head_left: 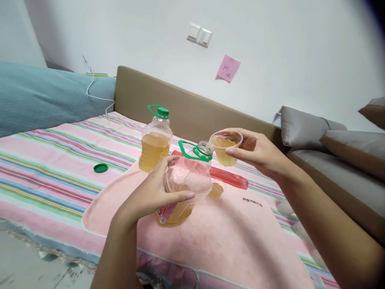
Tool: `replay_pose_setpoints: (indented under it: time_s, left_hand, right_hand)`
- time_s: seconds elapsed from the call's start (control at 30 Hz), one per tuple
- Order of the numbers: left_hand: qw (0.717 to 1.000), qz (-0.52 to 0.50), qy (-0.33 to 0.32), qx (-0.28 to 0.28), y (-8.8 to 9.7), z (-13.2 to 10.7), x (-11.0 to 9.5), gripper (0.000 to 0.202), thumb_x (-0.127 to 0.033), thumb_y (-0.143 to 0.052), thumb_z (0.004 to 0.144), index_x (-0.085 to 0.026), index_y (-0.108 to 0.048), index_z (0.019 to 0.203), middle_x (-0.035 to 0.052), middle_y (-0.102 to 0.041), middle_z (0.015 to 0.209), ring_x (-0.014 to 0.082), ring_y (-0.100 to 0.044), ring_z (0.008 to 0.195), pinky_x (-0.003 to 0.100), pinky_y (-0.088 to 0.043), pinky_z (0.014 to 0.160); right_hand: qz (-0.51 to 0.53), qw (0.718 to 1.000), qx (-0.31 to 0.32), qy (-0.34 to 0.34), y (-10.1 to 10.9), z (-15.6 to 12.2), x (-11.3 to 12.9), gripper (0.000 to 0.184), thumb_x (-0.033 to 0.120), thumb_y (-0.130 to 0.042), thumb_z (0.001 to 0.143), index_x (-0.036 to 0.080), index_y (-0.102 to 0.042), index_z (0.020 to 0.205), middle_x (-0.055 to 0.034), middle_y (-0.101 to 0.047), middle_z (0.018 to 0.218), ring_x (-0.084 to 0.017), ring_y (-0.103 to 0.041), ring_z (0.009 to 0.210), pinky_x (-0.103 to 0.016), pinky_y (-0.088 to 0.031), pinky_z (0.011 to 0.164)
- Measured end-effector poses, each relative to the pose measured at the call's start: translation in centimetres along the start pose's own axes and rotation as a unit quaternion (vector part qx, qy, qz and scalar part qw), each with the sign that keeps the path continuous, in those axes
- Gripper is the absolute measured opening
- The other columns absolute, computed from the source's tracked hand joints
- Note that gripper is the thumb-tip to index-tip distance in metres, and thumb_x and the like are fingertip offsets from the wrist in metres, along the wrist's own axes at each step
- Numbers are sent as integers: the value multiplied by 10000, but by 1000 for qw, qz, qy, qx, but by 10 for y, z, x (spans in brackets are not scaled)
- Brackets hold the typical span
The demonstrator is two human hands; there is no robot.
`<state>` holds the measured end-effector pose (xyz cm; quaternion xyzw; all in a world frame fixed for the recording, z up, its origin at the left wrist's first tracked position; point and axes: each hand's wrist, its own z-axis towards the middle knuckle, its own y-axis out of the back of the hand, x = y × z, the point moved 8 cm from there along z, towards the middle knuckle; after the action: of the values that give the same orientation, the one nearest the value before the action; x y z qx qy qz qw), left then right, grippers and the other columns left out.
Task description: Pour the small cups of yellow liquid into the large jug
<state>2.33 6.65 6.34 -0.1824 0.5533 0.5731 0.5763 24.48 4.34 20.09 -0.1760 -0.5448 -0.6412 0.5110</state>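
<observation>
My left hand [156, 192] is wrapped round a clear plastic bottle [192, 176] with a green handle ring and an uncapped mouth. Yellowish liquid lies low in this bottle, which leans to the right. In my right hand [258, 150] is a clear plastic cup [226, 150], partly filled with the same coloured liquid. The cup's rim is right beside the bottle's mouth; whether they touch I cannot tell. Behind stands a second bottle [155, 146], capped in green and over half full. A smaller cup [217, 189] with yellowish liquid sits behind the held bottle, partly hidden.
A green cap [100, 168] lies on the striped cloth [54, 160] at left. The bottles are over a pink mat [228, 241]. Red plastic [230, 178] lies behind them. Grey cushions [313, 128] are piled at right, before a brown headboard [180, 110].
</observation>
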Motion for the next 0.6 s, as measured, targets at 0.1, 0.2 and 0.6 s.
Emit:
replay_pose_setpoints:
  time_s: [0.1,0.2,0.6]
  left_hand:
    - [1000,-1,-3,-2,1,0,1,1036,-718,-868,746,-309,-375,1561,115,-481,1629,354,-422,1570,534,-423,1287]
    - [1000,-4,-12,-2,1,1,2,1009,-704,-869,757,-324,-383,1556,108,-476,1633,356,-418,1572,534,-422,1287]
    - [1000,-9,-4,0,1,0,1,1018,-700,-874,753,-318,-380,1557,99,-454,1658,328,-425,1570,517,-431,1285]
  right_hand:
    - [-10,1000,5,6,1,1,2,347,392,-913,906,274,-782,1205,-48,-722,1289,-278,-675,1197,-350,-557,989]
    - [-16,1000,13,8,1,2,2,360,401,-915,909,274,-780,1217,-50,-721,1295,-276,-679,1193,-350,-554,989]
    - [-52,997,49,5,0,6,9,408,401,-891,927,259,-752,1283,-58,-717,1309,-285,-659,1234,-380,-512,1072]
